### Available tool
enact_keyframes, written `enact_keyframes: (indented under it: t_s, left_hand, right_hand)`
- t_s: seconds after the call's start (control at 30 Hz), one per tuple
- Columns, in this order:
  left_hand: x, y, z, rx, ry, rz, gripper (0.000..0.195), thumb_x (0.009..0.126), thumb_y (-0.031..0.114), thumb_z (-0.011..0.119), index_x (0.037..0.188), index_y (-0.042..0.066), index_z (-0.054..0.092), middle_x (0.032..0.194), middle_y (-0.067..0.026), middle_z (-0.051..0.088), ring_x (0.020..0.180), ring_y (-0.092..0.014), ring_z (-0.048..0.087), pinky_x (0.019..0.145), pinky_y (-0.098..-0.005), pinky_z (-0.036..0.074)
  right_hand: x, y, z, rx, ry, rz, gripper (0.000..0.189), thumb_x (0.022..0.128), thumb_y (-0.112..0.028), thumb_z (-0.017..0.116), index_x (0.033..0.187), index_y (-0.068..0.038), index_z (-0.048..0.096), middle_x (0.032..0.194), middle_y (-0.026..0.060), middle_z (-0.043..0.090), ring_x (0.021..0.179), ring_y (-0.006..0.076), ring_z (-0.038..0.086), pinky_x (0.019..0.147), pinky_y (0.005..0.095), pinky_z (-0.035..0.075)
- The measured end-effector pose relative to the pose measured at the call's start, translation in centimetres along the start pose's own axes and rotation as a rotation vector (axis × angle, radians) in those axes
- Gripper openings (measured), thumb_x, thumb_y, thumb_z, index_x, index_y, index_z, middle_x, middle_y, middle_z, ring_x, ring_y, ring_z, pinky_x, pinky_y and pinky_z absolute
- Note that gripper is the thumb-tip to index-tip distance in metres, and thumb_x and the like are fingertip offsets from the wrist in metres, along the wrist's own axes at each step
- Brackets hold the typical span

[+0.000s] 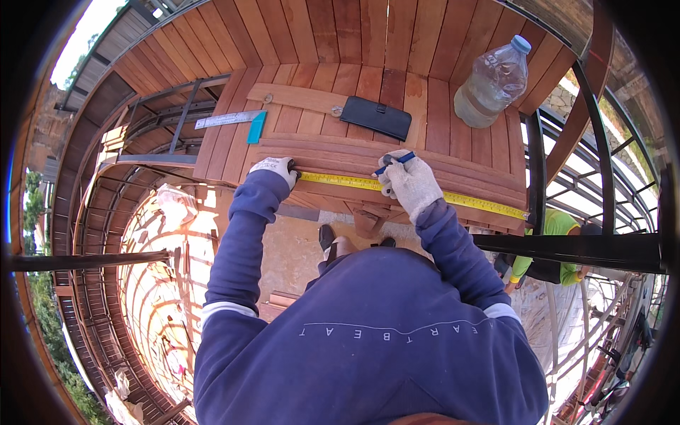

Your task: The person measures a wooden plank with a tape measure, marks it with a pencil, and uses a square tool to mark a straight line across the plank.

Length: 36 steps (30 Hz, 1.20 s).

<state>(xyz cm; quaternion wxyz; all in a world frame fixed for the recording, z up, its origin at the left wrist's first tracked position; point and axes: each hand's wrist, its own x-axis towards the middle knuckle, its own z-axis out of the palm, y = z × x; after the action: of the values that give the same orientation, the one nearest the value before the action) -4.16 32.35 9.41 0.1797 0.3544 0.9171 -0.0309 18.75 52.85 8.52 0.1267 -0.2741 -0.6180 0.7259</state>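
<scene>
My left hand [273, 169], in a white work glove, grips the near end of a yellow tape measure [340, 181]. Something dark shows at its fingertips; I cannot tell whether it is the tape's case. The blade runs right along reddish wooden boards [329, 155], close to their near edge. A blue pencil [406, 158] sits in my gloved right hand [414, 186], which rests over the blade at mid-length. Its point faces left, and the hand hides part of the tape.
Beyond the boards lie a try square [257, 126] with a teal stock, a wooden strip [303, 99] and a black wallet-like case [376, 118]. A plastic bottle [491, 85] stands at right. Black metal bars [574, 252] border the right side, with a person [555, 239] beyond.
</scene>
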Motion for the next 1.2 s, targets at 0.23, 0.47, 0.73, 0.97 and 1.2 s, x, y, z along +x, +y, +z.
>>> enact_keyframes:
  t_s: [0.23,0.47,0.73,0.97,1.2]
  left_hand:
    - [0.2,-0.1,0.1,0.025,-0.014,0.002,0.037,0.091,0.035,0.057,0.119,0.013,0.068,0.115,-0.0155,0.070,0.108,-0.035,0.066,0.094,-0.0451,0.052]
    - [0.2,0.0,0.1,0.018,-0.020,-0.001,0.037,0.091,0.036,0.057,0.118,0.013,0.068,0.114,-0.0157,0.071,0.107,-0.035,0.066,0.093,-0.0457,0.052]
    - [0.3,-0.3,0.4,0.032,-0.009,0.020,0.037,0.092,0.035,0.057,0.118,0.012,0.068,0.113,-0.0161,0.071,0.107,-0.035,0.066,0.093,-0.0457,0.052]
    - [0.2,-0.2,0.3,0.023,0.005,0.020,0.036,0.091,0.035,0.058,0.117,0.011,0.068,0.113,-0.0160,0.071,0.108,-0.035,0.066,0.094,-0.0450,0.051]
    - [0.1,-0.2,0.2,0.021,0.013,0.029,0.038,0.092,0.036,0.060,0.119,0.011,0.067,0.112,-0.0170,0.071,0.106,-0.036,0.065,0.093,-0.0461,0.051]
  right_hand:
    - [-0.1,-0.3,0.3,-0.039,0.021,-0.010,0.015,0.098,-0.010,0.055,0.106,0.001,0.061,0.091,0.0107,0.068,0.080,0.0141,0.067,0.065,0.0274,0.057]
    - [-0.3,-0.4,0.4,-0.045,0.006,0.003,0.015,0.100,-0.010,0.055,0.107,0.001,0.061,0.091,0.0101,0.068,0.079,0.0136,0.066,0.066,0.0276,0.057]
    - [-0.2,0.2,0.4,-0.094,0.014,-0.042,0.014,0.099,-0.006,0.052,0.108,0.000,0.061,0.093,0.0111,0.069,0.077,0.0138,0.066,0.067,0.0280,0.056]
    - [-0.4,0.1,0.3,-0.096,0.006,-0.076,0.014,0.099,-0.010,0.056,0.105,0.001,0.061,0.089,0.0101,0.069,0.075,0.0136,0.065,0.068,0.0288,0.056]
    - [-0.3,0.5,0.4,-0.054,0.014,-0.076,0.013,0.099,-0.008,0.055,0.107,0.001,0.061,0.090,0.0094,0.068,0.079,0.0139,0.066,0.068,0.0287,0.057]
